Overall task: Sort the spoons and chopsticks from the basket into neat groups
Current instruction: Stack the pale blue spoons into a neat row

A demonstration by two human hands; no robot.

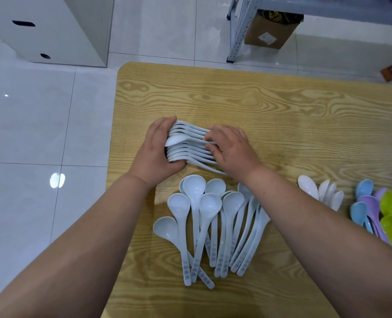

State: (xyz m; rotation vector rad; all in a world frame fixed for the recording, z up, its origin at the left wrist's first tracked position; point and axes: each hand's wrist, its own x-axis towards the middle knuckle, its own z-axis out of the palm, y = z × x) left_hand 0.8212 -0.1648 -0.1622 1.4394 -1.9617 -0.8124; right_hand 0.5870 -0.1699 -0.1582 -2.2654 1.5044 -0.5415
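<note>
Stacking step, well into the sort: nested white spoons (pixel 190 143) held on edge at the middle of the table (pixel 270 99).
Head view: gripped at the bowl ends by left hand (pixel 158 154), fingers curled round them; handles pinched under right hand (pixel 234 152), fingers bent. Likely next: set the stack down square, then gather the loose pale-blue spoons (pixel 213 221) fanned just below. Cream spoons (pixel 321 193) and coloured spoons (pixel 378 210) grouped at right; no basket or chopsticks in sight. Blue characters on pale-blue handles, too blurred to read; box label (pixel 267 39) likewise.
</note>
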